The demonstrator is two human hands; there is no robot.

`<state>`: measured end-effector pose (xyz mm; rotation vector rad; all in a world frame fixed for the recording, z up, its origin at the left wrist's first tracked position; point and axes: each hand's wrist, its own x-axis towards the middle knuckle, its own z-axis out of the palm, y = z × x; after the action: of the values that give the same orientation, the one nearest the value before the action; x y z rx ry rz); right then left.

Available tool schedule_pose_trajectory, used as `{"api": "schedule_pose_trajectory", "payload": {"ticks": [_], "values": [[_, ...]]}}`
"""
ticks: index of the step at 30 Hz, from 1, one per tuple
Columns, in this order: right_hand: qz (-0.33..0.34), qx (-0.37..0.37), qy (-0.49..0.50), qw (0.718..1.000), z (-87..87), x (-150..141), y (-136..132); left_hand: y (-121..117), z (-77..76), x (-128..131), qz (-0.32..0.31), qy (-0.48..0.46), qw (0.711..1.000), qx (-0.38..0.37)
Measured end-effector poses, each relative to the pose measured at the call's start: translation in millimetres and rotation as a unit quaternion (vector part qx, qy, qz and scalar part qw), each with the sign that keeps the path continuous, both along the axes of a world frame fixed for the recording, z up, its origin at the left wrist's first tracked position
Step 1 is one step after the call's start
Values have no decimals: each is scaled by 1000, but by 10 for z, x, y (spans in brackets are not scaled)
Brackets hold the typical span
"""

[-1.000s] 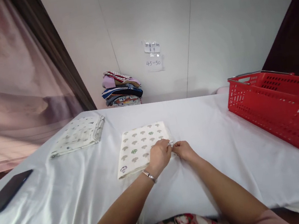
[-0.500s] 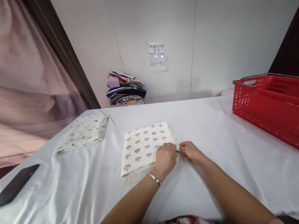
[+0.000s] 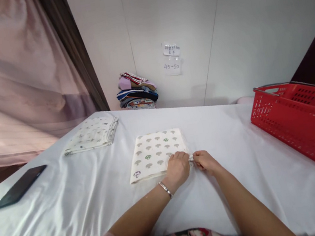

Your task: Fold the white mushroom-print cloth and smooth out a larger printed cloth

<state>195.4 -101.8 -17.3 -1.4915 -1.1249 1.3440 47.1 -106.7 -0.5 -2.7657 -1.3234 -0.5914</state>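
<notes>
A folded white cloth with a mushroom print [image 3: 156, 153] lies flat on the white-covered table [image 3: 97, 192], in front of me. My left hand [image 3: 178, 168] rests on the cloth's near right corner with its fingers curled and pinching the edge. My right hand [image 3: 206, 161] is just to the right of it, fingers also pinched on the same corner. The two hands almost touch. A bracelet sits on my left wrist.
A second folded white printed cloth [image 3: 93, 134] lies at the back left. A dark phone [image 3: 19, 186] lies near the left edge. A red plastic basket [image 3: 303, 121] stands at the right. A stack of folded fabrics [image 3: 137, 92] sits against the wall. A pink curtain hangs at left.
Both hands stay pinched on the cloth's near right corner. The view has shifted left, so everything sits a little further right in the picture.
</notes>
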Motion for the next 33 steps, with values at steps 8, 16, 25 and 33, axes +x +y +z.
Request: {"api": "schedule_pose_trajectory", "payload": {"ticks": [8,16,25,33], "values": [[17,-1,5,1000,-38,27,12,46,45,-33,2,13,1000,8],[23,-8,3,1000,-121,35,25,27,-47,-18,-18,18,999,20],[-109,143,-138,974,-23,25,14,11,-61,-24,-21,30,999,18],[50,347,-216,911,-21,-244,-150,35,-128,-44,-16,-47,999,1]]}}
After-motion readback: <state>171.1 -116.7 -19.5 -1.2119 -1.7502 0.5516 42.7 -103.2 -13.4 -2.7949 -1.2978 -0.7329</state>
